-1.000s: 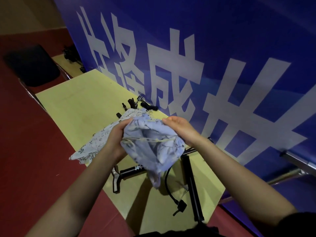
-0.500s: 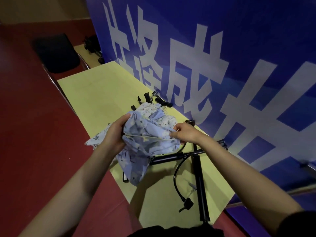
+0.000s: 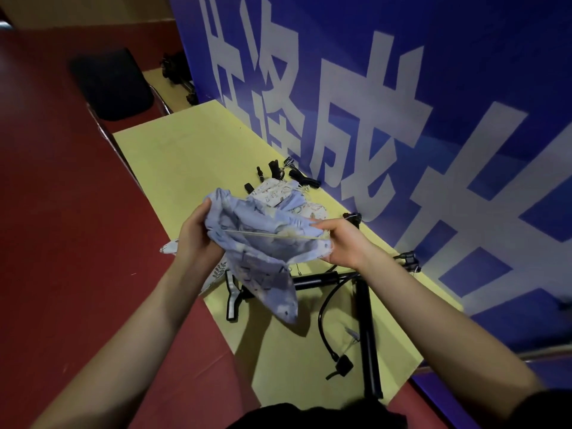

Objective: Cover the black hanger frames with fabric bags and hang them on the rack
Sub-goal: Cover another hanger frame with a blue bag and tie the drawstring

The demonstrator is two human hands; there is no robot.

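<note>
Your left hand (image 3: 198, 239) grips one side of the blue bag (image 3: 263, 252), fingers curled round the bunched cloth with the thumb on top; your right hand (image 3: 343, 243) pinches the opposite edge between thumb and fingers; a pale cord (image 3: 269, 236) runs taut across the bag's mouth from one hand to the other. The bag is held up above the yellow surface (image 3: 192, 156), its lower end hanging down over the black frame (image 3: 365, 329); the frame lies flat on the surface, one bar running crosswise under the bag, another running toward you, a thin curved piece beside it. A white patterned bag (image 3: 288, 193) lies on the surface just behind the blue one, partly hidden by it; small black clips (image 3: 278, 171) sit beyond that, near the blue banner (image 3: 402, 119) along the far edge. A dark chair (image 3: 111, 85) stands past the surface's left end, on red floor (image 3: 55, 212).
</note>
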